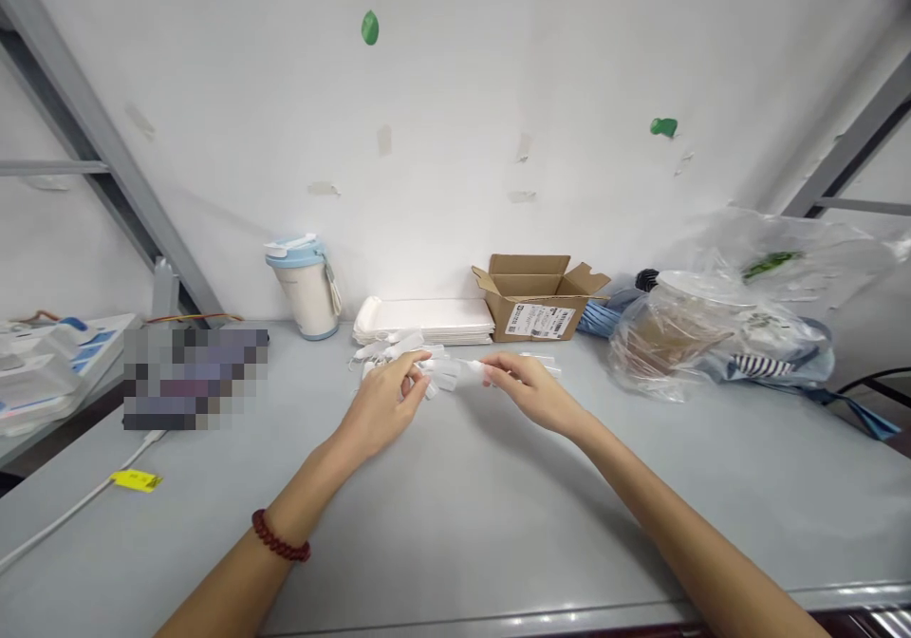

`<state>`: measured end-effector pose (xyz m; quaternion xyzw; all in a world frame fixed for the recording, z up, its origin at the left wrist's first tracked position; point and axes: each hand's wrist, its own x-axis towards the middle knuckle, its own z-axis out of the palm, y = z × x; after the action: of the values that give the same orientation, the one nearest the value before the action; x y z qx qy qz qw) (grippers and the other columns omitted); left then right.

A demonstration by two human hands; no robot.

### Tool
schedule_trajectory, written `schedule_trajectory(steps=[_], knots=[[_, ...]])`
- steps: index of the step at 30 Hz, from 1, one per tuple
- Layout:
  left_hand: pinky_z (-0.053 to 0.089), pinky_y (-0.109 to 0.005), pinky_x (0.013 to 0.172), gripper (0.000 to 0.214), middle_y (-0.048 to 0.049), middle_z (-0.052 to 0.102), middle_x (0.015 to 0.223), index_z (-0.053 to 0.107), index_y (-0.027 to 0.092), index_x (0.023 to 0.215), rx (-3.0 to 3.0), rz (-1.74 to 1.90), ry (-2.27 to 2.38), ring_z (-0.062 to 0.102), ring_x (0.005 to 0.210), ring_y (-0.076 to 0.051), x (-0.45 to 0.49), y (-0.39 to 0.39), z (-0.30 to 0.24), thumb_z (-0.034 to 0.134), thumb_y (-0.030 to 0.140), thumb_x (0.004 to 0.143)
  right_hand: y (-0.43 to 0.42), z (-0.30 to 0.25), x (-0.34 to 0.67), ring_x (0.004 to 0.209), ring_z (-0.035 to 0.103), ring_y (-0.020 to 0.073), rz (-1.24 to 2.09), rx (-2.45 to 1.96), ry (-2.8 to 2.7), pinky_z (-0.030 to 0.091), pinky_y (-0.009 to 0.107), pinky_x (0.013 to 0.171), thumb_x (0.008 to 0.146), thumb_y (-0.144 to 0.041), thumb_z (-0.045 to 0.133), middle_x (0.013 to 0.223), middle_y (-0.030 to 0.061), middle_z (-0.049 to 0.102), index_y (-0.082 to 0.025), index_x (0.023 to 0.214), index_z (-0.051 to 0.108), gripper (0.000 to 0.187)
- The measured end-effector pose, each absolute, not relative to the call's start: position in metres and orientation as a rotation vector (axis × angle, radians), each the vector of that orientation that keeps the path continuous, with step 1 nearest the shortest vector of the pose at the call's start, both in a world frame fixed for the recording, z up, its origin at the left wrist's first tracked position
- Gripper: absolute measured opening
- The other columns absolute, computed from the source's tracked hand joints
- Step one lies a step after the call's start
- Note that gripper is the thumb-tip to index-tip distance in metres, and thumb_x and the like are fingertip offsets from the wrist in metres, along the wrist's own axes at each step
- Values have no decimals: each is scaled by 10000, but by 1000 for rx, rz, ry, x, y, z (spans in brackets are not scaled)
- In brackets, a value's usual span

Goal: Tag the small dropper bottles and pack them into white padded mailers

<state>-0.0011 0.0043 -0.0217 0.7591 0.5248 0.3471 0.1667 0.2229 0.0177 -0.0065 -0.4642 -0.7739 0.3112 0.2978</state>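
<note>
Here, a grey counter [455, 534] meets a white wall [491, 87]; the right hand [535, 391] pinches a whitish piece [471, 369]; the left hand [381, 405] grips unclearly.

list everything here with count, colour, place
Wall: one, white, behind table
Table: one, grey, foreground
Leaf stickers: two, green, wall
Tape scraps: several, pale, wall
Frame bars: several, grey, sides
Device: one, white-blue, far left
Pixelated item: one, dark, left
Tagged cable: one, white, left
Tag: one, yellow, on cable
Cup: one, cream-blue, back left
Flat stack: one, white, back centre
Carton: one, brown, right of stack
Bundle: one, blue, right of carton
Plastic bags: count unclear, clear, right
Small pieces: several, white, table centre
Bracelet: one, red, left wrist
Left grip: one, at small pieces
Right grip: one, pinching a piece
</note>
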Motion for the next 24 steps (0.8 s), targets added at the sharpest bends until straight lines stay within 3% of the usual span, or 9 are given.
schedule_trajectory(steps=[4, 9, 11, 15, 24], knots=[[436, -274, 631, 395, -31, 668, 827, 576, 168, 1176, 2091, 948, 1418, 575, 700, -162, 0, 3, -21, 456, 360, 852, 11, -8, 210, 694, 511, 140, 942, -1188, -1947, 376, 261, 651, 901, -380, 364, 706, 14, 555, -169, 724, 564, 341], [442, -276, 677, 267, -40, 681, 883, 672, 190, 896, 1963, 937, 1292, 585, 800, -176, 0, 2, -17, 492, 378, 838, 11, -14, 204, 630, 450, 117, 1030, -1144, -1907, 348, 252, 624, 898, -428, 381, 640, -9, 483, -176, 664, 501, 364], [437, -268, 666, 243, -29, 673, 811, 673, 186, 809, 1894, 944, 1268, 571, 753, -162, 0, 2, -15, 520, 375, 820, 10, -15, 203, 607, 427, 109, 1043, -1131, -1909, 331, 248, 603, 897, -444, 390, 624, -17, 465, -176, 652, 491, 377], [372, -230, 496, 280, -3, 600, 632, 623, 160, 649, 1656, 954, 1270, 467, 527, -100, 3, 2, -10, 588, 413, 765, 8, -16, 201, 573, 390, 96, 1091, -1114, -1875, 300, 241, 562, 890, -469, 408, 608, -27, 449, -178, 633, 467, 393], [353, -199, 478, 297, -28, 579, 721, 646, 130, 733, 1316, 1050, 1060, 460, 580, -85, 7, 2, -14, 649, 426, 755, 4, -16, 198, 611, 410, 102, 1215, -974, -1771, 337, 248, 604, 876, -494, 435, 641, -14, 477, -175, 676, 491, 381]])
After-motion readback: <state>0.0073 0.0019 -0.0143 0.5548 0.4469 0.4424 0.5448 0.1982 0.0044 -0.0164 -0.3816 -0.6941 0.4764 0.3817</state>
